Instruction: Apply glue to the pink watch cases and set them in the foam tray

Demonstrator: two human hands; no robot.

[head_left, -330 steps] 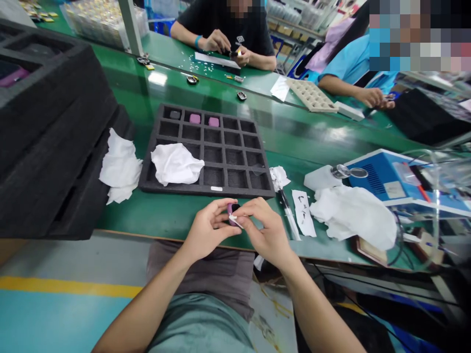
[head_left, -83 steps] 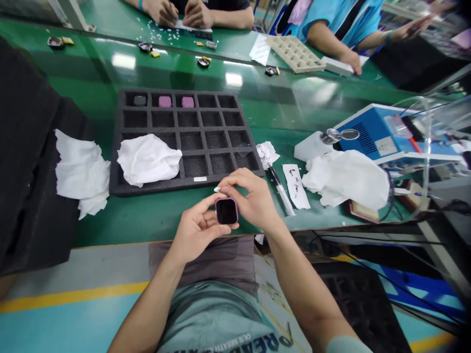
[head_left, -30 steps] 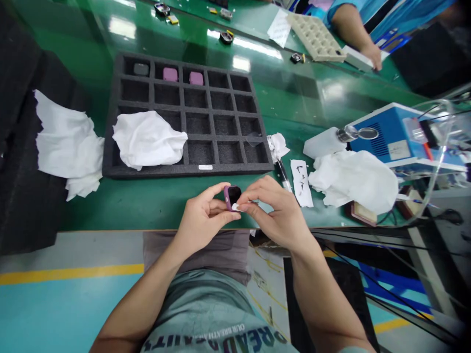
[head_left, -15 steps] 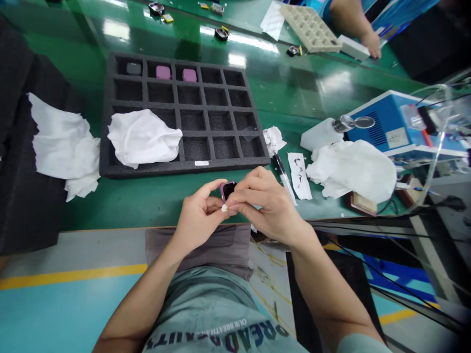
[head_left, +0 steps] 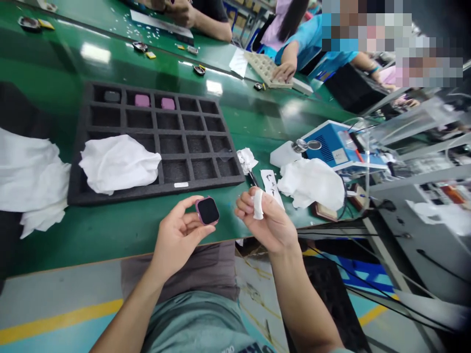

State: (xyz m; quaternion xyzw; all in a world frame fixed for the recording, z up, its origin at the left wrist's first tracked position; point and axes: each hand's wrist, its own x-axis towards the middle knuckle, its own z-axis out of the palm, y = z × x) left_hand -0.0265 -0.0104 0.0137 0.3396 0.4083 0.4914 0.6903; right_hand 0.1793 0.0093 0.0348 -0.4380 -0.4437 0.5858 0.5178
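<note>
Over the front edge of the bench, my left hand [head_left: 179,234] grips a smartwatch case [head_left: 208,211] by its sides, between thumb and fingers. The case is purple, and its black screen faces up toward me. Apart from it on the right, my right hand [head_left: 270,220] is closed on a folded white wipe [head_left: 258,204], with the palm side turned up. Behind my hands lies a black foam tray [head_left: 154,192] with square compartments. Two purple watch cases [head_left: 142,100] and a dark one [head_left: 112,96] sit in its back row.
White cloths lie on the tray [head_left: 119,164], at the left [head_left: 31,171] and at the right [head_left: 312,181]. A white pump bottle [head_left: 285,155] stands before a blue machine [head_left: 327,143]. Across the green bench [head_left: 121,225], a co-worker's hand [head_left: 285,71] touches a beige tray [head_left: 263,68].
My right hand has moved away from the watch case to the right, taking the white wipe along. My left hand keeps the case, its screen now uncovered. The camera view has shifted.
</note>
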